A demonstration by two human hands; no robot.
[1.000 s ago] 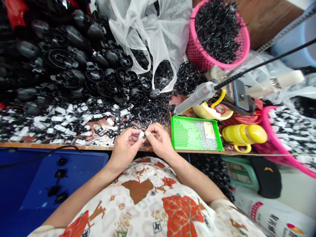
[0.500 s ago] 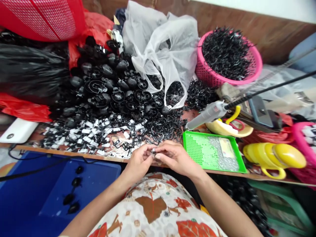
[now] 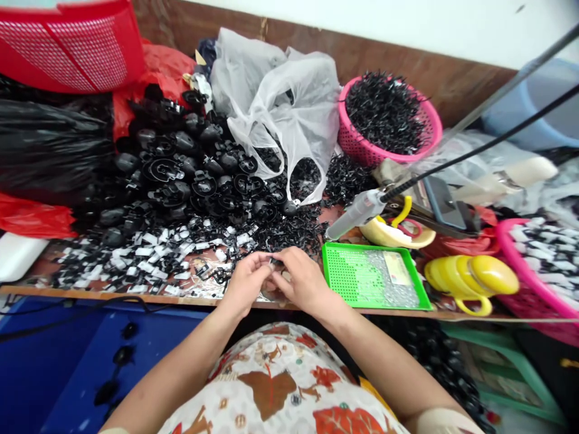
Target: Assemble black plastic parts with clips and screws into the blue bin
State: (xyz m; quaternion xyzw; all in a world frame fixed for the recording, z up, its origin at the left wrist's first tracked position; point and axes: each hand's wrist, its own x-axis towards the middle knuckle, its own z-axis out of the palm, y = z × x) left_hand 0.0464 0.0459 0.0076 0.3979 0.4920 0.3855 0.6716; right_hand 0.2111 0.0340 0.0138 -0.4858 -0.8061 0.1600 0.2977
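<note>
My left hand [image 3: 248, 282] and my right hand [image 3: 299, 278] meet at the front edge of the workbench, fingertips pinched together. Between them is a small dark part [image 3: 272, 261], mostly covered by the fingers, so its exact kind does not show. Just beyond the hands lies a heap of small black plastic pieces [image 3: 294, 232]. To their left spread small white-and-black plastic parts [image 3: 145, 259]. A green perforated tray [image 3: 332, 286] with tiny clear pieces stands right of my right hand.
Rounded black housings [image 3: 181, 172] are piled behind, beside a white plastic bag [image 3: 294, 90]. A pink basket [image 3: 357, 147] holds thin black pieces. A grey electric screwdriver [image 3: 355, 214] hangs over the tray. A yellow bottle [image 3: 470, 277] lies at right; a blue bin [image 3: 67, 361] sits below left.
The view has turned somewhat to the right and up, so the bench things appear shifted left. Both hands stay together around the small part, with the fingers slightly rearranged.
</note>
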